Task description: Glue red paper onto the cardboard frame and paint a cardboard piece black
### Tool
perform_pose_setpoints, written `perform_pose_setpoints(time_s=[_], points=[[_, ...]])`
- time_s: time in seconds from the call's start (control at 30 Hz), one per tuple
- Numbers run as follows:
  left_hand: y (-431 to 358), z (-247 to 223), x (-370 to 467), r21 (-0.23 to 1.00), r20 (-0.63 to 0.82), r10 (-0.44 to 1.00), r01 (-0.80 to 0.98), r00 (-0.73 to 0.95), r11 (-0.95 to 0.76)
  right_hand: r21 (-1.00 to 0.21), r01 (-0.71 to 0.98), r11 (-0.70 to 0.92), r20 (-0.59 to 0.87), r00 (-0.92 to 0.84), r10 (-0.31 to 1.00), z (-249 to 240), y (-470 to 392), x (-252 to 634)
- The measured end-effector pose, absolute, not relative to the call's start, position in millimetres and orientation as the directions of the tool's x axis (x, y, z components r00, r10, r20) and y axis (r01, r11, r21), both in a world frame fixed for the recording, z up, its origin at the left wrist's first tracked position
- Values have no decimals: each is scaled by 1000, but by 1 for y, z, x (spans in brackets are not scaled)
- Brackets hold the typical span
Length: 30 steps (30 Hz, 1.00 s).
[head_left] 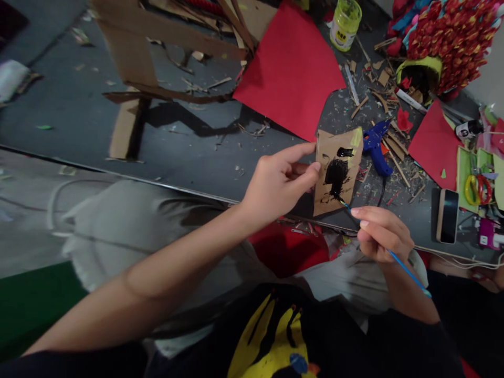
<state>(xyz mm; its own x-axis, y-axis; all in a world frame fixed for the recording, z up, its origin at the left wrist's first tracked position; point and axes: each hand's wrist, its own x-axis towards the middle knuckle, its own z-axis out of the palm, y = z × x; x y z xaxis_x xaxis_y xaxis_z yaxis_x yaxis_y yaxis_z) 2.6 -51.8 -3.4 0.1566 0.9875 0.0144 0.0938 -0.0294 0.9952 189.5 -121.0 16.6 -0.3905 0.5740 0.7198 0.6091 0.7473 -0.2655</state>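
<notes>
A piece of brown cardboard (352, 181) lies at the table's near edge, with wet-looking black paint (336, 172) over its middle and a yellow-green smear in its upper right corner. My left hand (281, 181) pinches the cardboard's left edge between thumb and fingers. In my right hand (384, 233) is a thin paintbrush (407, 273) with a blue handle, gripped like a pen. The brush tip touches the lower end of the black paint.
A blue glue gun (378, 147) rests just right of the cardboard, among paper and cardboard scraps. Red sheets (291, 68), a yellow paint jar (345, 26), scissors (477, 190), a phone (448, 215) and a cardboard frame (132, 52) lie around the table.
</notes>
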Motion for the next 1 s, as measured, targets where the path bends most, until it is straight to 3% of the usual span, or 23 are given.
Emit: perform_pose_setpoints(time_s=[0.3, 0.57, 0.77, 1.0], points=[[-61, -2, 4, 969, 66, 953, 207, 297, -132, -237, 651, 721, 782, -313, 540, 17, -115, 196], [-65, -9, 10, 990, 51, 935, 106, 351, -94, -177, 671, 720, 817, -308, 487, 18, -112, 201], [-62, -5, 11, 1000, -21, 944, 28, 329, 13, -150, 668, 729, 817, -332, 472, 17, -113, 200], [-56, -4, 9, 999, -38, 974, -14, 225, 42, -245, 615, 749, 767, -350, 538, 15, -116, 192]])
